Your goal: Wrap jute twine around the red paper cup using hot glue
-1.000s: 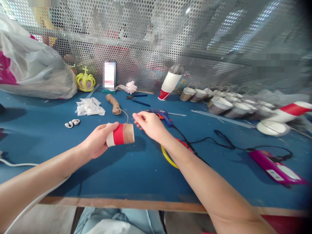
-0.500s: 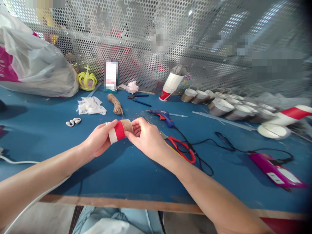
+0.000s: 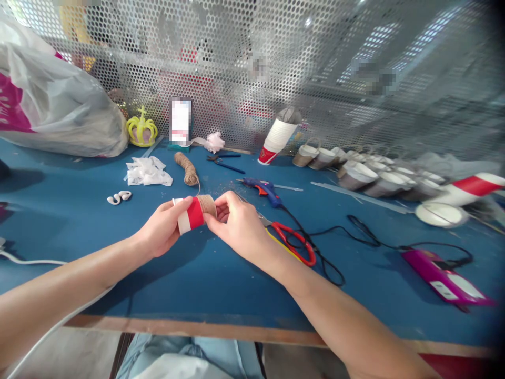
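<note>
A red and white paper cup [image 3: 193,215] lies sideways between my hands, its base end wrapped in brown twine. My left hand [image 3: 163,223] is closed around the cup's white rim end. At the wrapped end, my right hand [image 3: 236,221] has thumb and fingers closed on the cup's edge and the twine. A strand runs from the cup up to the twine bundle [image 3: 186,169] lying behind it. Scissors with red handles [image 3: 294,242] lie partly hidden behind my right hand. Beyond them rests a blue glue gun [image 3: 263,190].
Pliers [image 3: 226,162], crumpled white material [image 3: 148,171] and earbuds [image 3: 119,197] lie behind the cup. A leaning stack of paper cups [image 3: 278,136] stands at the back. Several twine-wrapped cups [image 3: 357,175] and a purple power strip [image 3: 445,276] are rightward. A plastic bag [image 3: 74,105] fills the back left.
The cup has turned slightly in my hands, and my left thumb sits a little further along it. Otherwise both hands stay in nearly the same place.
</note>
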A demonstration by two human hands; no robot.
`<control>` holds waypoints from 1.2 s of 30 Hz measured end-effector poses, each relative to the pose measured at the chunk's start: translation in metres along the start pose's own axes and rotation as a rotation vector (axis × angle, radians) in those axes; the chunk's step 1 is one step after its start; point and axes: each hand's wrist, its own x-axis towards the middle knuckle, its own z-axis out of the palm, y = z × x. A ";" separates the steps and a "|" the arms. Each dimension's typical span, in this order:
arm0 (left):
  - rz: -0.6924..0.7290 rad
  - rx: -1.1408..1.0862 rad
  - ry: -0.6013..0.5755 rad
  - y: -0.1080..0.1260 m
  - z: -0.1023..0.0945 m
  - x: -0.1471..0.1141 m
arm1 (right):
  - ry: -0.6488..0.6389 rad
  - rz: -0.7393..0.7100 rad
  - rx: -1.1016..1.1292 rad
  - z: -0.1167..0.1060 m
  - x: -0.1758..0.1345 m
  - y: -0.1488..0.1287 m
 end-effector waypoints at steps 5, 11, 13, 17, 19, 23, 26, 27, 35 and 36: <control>0.013 0.015 -0.001 -0.001 0.001 0.000 | 0.008 0.008 0.008 0.000 0.000 0.001; 0.012 0.014 0.006 0.000 0.001 0.000 | 0.007 0.016 0.023 0.001 -0.001 0.000; 0.015 0.016 -0.010 0.000 0.001 0.000 | -0.012 0.000 0.047 -0.001 -0.001 0.000; 0.027 0.040 -0.031 -0.002 -0.002 0.002 | -0.072 0.013 0.105 -0.009 0.001 0.004; 0.056 0.087 -0.080 -0.003 -0.005 0.003 | -0.121 0.059 0.194 -0.016 0.006 0.008; 0.267 0.407 -0.319 -0.006 -0.011 -0.002 | -0.231 0.234 0.437 -0.030 0.016 0.015; 0.378 0.663 -0.395 -0.006 -0.013 -0.005 | -0.436 0.345 0.624 -0.033 0.014 0.018; 0.379 0.698 -0.411 -0.006 -0.014 -0.005 | -0.462 0.347 0.651 -0.033 0.012 0.019; -0.024 0.279 -0.371 -0.003 -0.014 0.004 | -0.289 0.006 0.310 -0.020 -0.007 0.019; -0.057 0.260 -0.337 -0.003 -0.014 0.004 | -0.262 -0.056 0.246 -0.018 -0.009 0.018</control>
